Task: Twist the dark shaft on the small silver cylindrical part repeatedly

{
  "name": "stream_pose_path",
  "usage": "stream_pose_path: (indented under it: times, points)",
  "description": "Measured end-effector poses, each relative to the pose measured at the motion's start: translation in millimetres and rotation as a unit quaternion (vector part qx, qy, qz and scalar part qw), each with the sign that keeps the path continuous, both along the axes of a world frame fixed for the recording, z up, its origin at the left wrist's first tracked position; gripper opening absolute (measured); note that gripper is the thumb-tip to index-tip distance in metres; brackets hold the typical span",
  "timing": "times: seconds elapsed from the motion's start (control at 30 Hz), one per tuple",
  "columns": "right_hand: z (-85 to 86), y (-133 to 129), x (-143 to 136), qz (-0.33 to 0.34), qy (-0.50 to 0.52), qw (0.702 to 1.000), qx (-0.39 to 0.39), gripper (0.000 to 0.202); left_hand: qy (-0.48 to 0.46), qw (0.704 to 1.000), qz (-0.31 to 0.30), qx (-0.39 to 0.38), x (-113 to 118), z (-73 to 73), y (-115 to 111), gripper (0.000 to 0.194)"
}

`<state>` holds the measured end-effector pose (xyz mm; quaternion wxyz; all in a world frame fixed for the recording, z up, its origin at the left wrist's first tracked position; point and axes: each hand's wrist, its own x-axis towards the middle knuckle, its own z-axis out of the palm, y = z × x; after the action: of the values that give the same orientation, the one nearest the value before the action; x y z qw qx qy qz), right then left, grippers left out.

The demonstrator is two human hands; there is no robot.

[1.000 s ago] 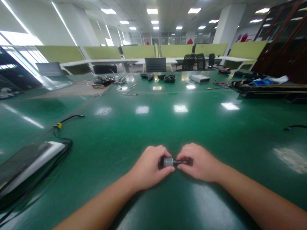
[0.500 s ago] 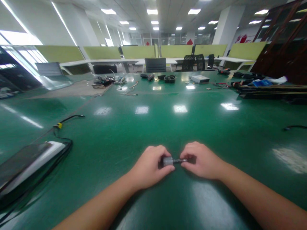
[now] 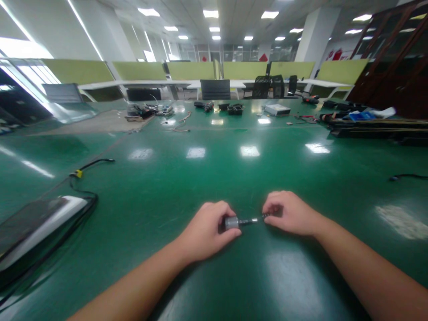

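My left hand (image 3: 207, 232) is closed round a short grey metal cylinder (image 3: 232, 223), gripped between thumb and fingers low over the green table. From the cylinder's right end a thin dark rod (image 3: 246, 221) with a bright tip points toward my other hand. To the right of that tip, with a small gap between, my right hand (image 3: 290, 213) pinches a small dark piece (image 3: 265, 216). This piece looks ridged, perhaps coiled, but is too small to make out. Fingers cover part of both things.
At left lie a flat black-and-white device (image 3: 43, 227) and a black cable (image 3: 92, 198) with a yellow tag. Electronic parts (image 3: 150, 110), a silver box (image 3: 277, 110) and dark strips (image 3: 377, 127) line the far side. Another cable end (image 3: 406, 177) lies at right.
My right hand has moved right and slightly away from me, off the rod, taking the small dark piece with it. The rod's bright tip now shows. My left hand keeps its hold.
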<state>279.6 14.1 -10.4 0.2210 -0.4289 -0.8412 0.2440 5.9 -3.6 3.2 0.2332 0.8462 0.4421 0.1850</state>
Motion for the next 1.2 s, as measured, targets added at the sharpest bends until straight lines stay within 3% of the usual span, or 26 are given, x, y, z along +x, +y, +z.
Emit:
stream_pose_path:
  times: [0.13,0.37,0.67,0.97,1.2]
  points:
    - [0.8,-3.1,-4.6,0.026,-0.004,1.000,0.013,0.004,0.000,1.000,-0.002,0.002,0.5,0.5,0.3,0.024]
    - [-2.5,-6.6,-9.9,0.007,0.011,1.000,0.002,0.005,-0.006,1.000,-0.003,-0.001,0.2,-1.2,0.9,0.023]
    - [-9.5,-16.4,-50.8,0.034,0.028,0.998,0.039,0.007,-0.012,0.999,-0.029,0.034,-0.4,-5.4,1.3,0.022]
    - [-10.6,-20.5,-45.8,0.049,0.023,0.998,0.042,0.012,-0.023,0.998,-0.053,0.019,-3.3,-2.8,1.3,0.030]
    - [-11.2,-21.0,-45.3,0.054,0.026,0.997,0.041,0.011,-0.019,0.998,-0.057,0.023,-4.1,-2.4,1.1,0.018]
